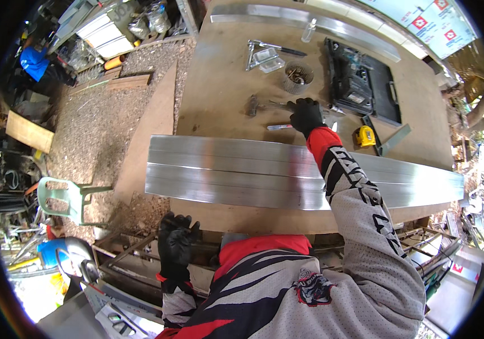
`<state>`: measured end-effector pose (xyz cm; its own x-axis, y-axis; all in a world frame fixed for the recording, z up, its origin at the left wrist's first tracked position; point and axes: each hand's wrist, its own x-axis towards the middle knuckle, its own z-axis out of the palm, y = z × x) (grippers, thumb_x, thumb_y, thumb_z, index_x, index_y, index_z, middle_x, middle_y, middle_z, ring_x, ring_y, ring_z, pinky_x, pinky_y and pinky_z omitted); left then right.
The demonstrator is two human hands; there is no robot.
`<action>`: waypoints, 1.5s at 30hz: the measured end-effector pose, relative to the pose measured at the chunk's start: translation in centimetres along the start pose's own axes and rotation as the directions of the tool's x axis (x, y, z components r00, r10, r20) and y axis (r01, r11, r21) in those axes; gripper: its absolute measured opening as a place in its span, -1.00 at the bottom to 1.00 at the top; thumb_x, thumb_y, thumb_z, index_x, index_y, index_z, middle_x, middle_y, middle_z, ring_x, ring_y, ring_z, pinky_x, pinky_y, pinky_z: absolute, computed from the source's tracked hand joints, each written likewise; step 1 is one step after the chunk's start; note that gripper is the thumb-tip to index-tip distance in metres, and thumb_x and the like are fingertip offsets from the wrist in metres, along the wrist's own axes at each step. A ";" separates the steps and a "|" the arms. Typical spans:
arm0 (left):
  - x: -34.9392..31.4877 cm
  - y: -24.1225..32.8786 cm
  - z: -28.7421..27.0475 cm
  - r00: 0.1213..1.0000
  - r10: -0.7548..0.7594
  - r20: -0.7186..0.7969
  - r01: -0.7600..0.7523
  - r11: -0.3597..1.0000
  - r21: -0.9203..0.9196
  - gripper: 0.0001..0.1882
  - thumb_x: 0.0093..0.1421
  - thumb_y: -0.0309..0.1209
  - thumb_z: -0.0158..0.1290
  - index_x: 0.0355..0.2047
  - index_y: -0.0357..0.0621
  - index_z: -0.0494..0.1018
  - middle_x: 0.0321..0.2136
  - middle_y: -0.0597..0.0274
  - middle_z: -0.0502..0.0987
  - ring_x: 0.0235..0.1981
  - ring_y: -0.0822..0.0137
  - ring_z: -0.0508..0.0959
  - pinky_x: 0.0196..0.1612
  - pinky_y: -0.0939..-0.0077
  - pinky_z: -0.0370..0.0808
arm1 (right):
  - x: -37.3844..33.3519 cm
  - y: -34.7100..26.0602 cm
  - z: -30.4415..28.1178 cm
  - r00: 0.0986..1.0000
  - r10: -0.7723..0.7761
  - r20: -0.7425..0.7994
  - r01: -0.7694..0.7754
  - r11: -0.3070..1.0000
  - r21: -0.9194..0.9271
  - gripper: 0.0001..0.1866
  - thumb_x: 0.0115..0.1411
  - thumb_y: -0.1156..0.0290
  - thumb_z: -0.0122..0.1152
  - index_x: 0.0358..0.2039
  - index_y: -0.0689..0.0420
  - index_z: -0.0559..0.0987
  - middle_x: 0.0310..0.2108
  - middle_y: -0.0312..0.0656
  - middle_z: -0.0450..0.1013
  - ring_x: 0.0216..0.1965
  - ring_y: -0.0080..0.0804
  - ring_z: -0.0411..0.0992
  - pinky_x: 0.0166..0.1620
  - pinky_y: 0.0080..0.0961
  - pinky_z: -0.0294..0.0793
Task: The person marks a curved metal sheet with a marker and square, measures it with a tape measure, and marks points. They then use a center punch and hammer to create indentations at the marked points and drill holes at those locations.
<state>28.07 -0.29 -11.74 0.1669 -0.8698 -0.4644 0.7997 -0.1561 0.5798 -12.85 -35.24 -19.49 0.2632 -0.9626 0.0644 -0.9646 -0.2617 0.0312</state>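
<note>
In the head view, a brown table (216,101) carries silver metal bars (236,169) laid side by side along its near edge, their left ends jutting past its left edge. The right hand (307,117), in a black glove, reaches from the near edge across these bars to the tools around the middle of the tabletop. Its fingers bend downward; whether they have closed on anything cannot be told, since the back of the hand covers the grip. A hammer (252,105) lies towards the left edge from this hand, and a marker (278,127) lies just beside it, on the side of the bars. The left hand (177,243), also gloved, is just off the near left corner, fingers loosely bent and thumb standing apart, a moderately wide grip. Towards the right edge are a yellow tape measure (365,136), a square (395,139) and a black case (386,96) spread out with a dark power tool (348,85) in it. Nearer the far edge stand a mesh cup (298,88) of small metal pieces and a clear bottle (309,31), with a long metal bar (360,38) along that edge. Beyond the left edge are a green chair (68,199) and a person in blue (35,62).
</note>
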 end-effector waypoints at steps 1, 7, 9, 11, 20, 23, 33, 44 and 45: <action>-0.8 0.1 0.1 0.996 0.077 -0.049 -0.075 0.996 0.041 -0.46 0.18 -0.72 -0.08 0.15 -0.03 0.40 0.00 0.09 0.55 0.12 0.05 0.54 0.22 -0.14 0.47 | 0.6 0.4 1.0 0.999 -0.039 0.034 0.040 0.999 -0.021 -0.63 0.04 0.25 0.17 -0.09 -0.17 0.65 -0.23 -0.13 0.56 -0.09 -0.09 0.50 -0.04 -0.05 0.41; -4.2 -2.5 2.3 0.986 0.100 -0.135 -0.096 0.995 0.035 -0.53 0.20 -0.71 -0.05 0.10 -0.06 0.45 0.05 0.06 0.56 0.16 0.02 0.51 0.28 -0.19 0.39 | 2.5 1.7 2.4 0.977 -0.215 0.000 0.214 0.974 -0.079 -0.79 0.08 0.17 0.24 -0.29 -0.09 0.65 -0.42 -0.20 0.56 -0.31 -0.14 0.55 -0.25 -0.11 0.46; -4.3 -4.1 3.4 0.992 0.077 -0.098 -0.077 0.997 0.005 -0.58 0.24 -0.65 -0.01 0.11 -0.07 0.45 0.02 0.04 0.56 0.15 0.00 0.51 0.29 -0.12 0.40 | 2.6 1.4 0.9 0.969 -0.242 -0.057 0.237 0.968 -0.084 -0.79 0.09 0.13 0.26 -0.33 -0.07 0.63 -0.40 -0.16 0.54 -0.25 -0.17 0.55 -0.27 -0.13 0.45; -3.6 -5.4 4.6 0.996 0.050 -0.078 -0.046 0.998 0.047 -0.63 0.28 -0.59 0.01 0.09 -0.08 0.45 0.00 0.04 0.57 0.13 0.00 0.52 0.28 -0.09 0.41 | 2.2 1.1 -1.3 0.981 -0.179 -0.079 0.187 0.978 0.097 -0.76 0.07 0.14 0.31 -0.32 -0.01 0.60 -0.27 -0.14 0.53 -0.21 -0.09 0.54 -0.21 -0.07 0.51; 5.8 -5.2 12.0 0.964 -0.197 0.180 0.061 0.819 0.571 -0.78 0.37 -0.50 0.04 0.00 -0.09 0.40 -0.14 0.16 0.52 0.02 0.13 0.57 0.11 0.06 0.55 | -10.3 0.8 -12.0 0.903 0.407 0.138 -0.177 0.060 0.982 -0.64 0.15 0.38 0.39 -0.10 0.21 0.49 -0.29 -0.11 0.51 -0.43 -0.34 0.55 -0.37 -0.36 0.55; 11.7 -6.2 15.2 0.864 -0.379 0.330 -0.013 0.640 0.768 -0.78 0.39 -0.46 0.04 0.01 -0.21 0.39 -0.27 0.08 0.56 -0.19 0.23 0.64 -0.16 0.33 0.64 | -18.6 -1.5 -14.9 0.831 0.524 0.189 0.001 -0.340 0.940 -0.63 0.24 0.56 0.26 0.01 0.23 0.34 -0.31 -0.17 0.44 -0.40 -0.45 0.52 -0.38 -0.46 0.59; 10.7 -7.4 20.5 0.287 -0.909 0.302 -0.038 0.305 0.952 -0.47 0.18 -0.59 0.19 0.11 -0.20 0.21 -0.42 0.19 0.58 -0.52 0.45 0.57 -0.44 0.57 0.50 | -29.3 -17.7 -17.7 0.346 0.780 0.522 0.004 -0.557 0.830 -0.63 0.11 0.61 0.35 -0.19 0.17 0.31 -0.40 -0.09 0.50 -0.70 -0.52 0.41 -0.71 -0.60 0.42; 8.5 -7.1 19.9 0.209 -0.932 0.297 -0.008 0.302 0.953 -0.65 0.10 -0.62 0.25 -0.07 -0.36 0.52 -0.31 0.14 0.62 -0.29 0.38 0.63 -0.23 0.47 0.60 | -30.4 -20.7 -16.3 0.333 0.718 0.611 0.008 -0.651 0.759 -0.71 0.11 0.70 0.27 -0.23 0.20 0.37 -0.36 -0.05 0.53 -0.49 -0.35 0.58 -0.68 -0.51 0.56; 8.6 -6.7 20.1 0.196 -0.937 0.289 0.055 0.305 0.951 -0.64 0.10 -0.63 0.25 -0.06 -0.36 0.52 -0.29 0.14 0.62 -0.29 0.38 0.63 -0.22 0.46 0.60 | -30.1 -20.8 -16.2 0.333 0.721 0.607 0.016 -0.648 0.761 -0.69 0.10 0.72 0.24 -0.24 0.18 0.33 -0.37 -0.04 0.53 -0.48 -0.30 0.59 -0.69 -0.50 0.56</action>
<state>12.57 -16.14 -6.12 -0.8833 -0.1595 -0.4409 -0.2955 -0.5407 0.7876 -0.51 0.36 -5.93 -0.6164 -0.5518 -0.5618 0.6195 0.1007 -0.7785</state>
